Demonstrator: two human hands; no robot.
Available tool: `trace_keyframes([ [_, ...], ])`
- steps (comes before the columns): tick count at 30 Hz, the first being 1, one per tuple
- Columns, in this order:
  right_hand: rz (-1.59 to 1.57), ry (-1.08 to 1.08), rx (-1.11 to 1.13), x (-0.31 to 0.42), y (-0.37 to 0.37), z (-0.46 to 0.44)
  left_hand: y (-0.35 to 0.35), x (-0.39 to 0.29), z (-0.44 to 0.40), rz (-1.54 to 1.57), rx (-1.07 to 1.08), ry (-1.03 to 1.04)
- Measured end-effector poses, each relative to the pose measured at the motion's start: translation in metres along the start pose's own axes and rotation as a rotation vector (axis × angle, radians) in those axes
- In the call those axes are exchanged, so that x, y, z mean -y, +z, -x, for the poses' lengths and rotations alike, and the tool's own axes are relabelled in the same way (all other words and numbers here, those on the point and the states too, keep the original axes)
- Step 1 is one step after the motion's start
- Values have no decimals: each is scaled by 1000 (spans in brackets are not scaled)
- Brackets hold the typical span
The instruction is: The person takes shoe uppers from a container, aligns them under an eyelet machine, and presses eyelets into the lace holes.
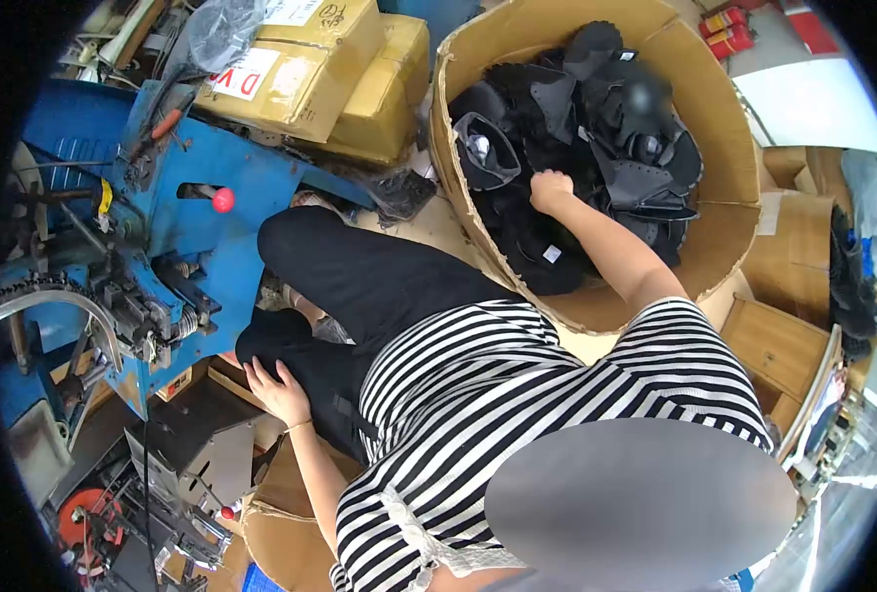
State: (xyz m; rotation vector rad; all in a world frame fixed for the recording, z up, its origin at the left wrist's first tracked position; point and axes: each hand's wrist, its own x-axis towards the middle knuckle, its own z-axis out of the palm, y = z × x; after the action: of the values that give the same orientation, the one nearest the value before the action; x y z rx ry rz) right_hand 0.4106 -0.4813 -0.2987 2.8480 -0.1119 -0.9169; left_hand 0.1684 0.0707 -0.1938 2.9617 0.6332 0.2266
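My right hand (552, 190) is closed, reaching into a large round-sided cardboard box (720, 237). Around it lie many black pieces (636, 183), some with small white labels. What its curled fingers hold, if anything, is hidden against the dark material. Lower in the view, my left hand (279, 395) rests on my black-trousered leg near the knee, fingers spread and nothing in them. Close to that hand is the edge of a blue machine (217, 257) with a red ball knob (223, 200).
Taped cardboard boxes (291, 74) stand at the upper left beside a clear plastic bag (223, 35). More machinery with a red wheel (90, 518) is at the lower left, near another open carton (286, 538). A wooden cabinet (779, 345) stands right.
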Motion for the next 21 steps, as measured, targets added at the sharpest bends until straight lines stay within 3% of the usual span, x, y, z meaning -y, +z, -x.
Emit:
trace_keyframes([
  [4,-134,-350,-70,37,6,-27,-2,-12,-6,6,25,-6],
  [7,-81,-220,-27,61,57,-64,-5,-14,-8,8,33,-1],
  [10,-170,-124,4,60,56,-78,-8,-13,-7,31,45,-10],
  [12,-203,-236,-390,50,45,-78,-9,-13,-8,41,42,-9],
  [14,-389,-216,-399,32,-29,-38,-8,-13,-9,20,44,-31],
  [16,-620,-92,-581,-8,-63,-27,-5,-9,-12,72,27,-45],
  [18,-897,31,-591,-46,-111,4,-11,-29,-25,117,-50,6],
  [20,-1280,-131,-766,-61,-159,60,-37,-74,-43,211,-119,119],
  [21,-1256,-190,-792,-62,-192,99,-57,-104,-53,321,-141,148],
])
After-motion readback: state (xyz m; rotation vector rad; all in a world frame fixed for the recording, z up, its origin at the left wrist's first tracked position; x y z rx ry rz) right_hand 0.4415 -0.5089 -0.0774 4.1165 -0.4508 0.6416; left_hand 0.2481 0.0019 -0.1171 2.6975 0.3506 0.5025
